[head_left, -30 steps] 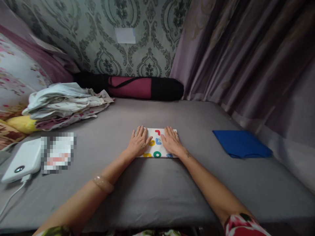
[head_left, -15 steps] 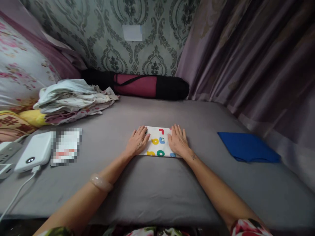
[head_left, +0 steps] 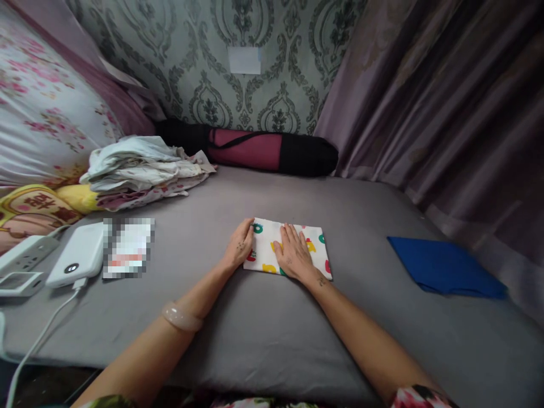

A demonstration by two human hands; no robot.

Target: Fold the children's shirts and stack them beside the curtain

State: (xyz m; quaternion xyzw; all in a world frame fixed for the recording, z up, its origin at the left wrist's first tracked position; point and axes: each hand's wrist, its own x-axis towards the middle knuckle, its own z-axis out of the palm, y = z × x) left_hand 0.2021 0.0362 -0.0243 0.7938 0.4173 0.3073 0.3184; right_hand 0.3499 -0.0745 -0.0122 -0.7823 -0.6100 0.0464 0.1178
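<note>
A small folded white cloth printed with coloured shapes lies on the grey bed sheet. My right hand lies flat on its middle, fingers stretched out. At the cloth's left edge rests my left hand, fingers together along the edge, touching it. A pale bangle sits on my left wrist.
A folded blue cloth lies to the right. A pile of light garments sits at the back left beside floral pillows. A white power bank, a power strip and cable lie left. A maroon-and-black bag lines the wall; curtains hang right.
My right hand has slid from the cloth's right end to its middle, leaving the right part bare. My left hand moved to the left edge. The view has shifted left.
</note>
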